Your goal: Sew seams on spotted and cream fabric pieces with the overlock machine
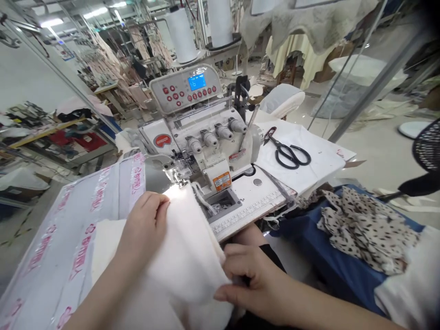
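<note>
A soft white cloth (178, 261) lies in a thick fold and runs up to the presser foot (178, 176) of an overlock sewing machine (195, 133). My left hand (144, 224) is curled over the cloth just in front of the foot. My right hand (250, 284) pinches the cloth's near edge, beside the machine's front corner. A lamp lights the stitching area, and the needle is hidden behind the machine parts and the cloth. Black-handled scissors (287, 153) lie open on a white sheet (309, 160) behind the machine's ruler plate (250, 206).
On the left is a table covered in clear plastic with pink print (51, 243). On the right, black-spotted fabric (364, 229) lies on blue cloth (309, 243). White thread cones (182, 36) stand above the machine. A black fan (426, 151) stands at the right, and hanging garments fill the background.
</note>
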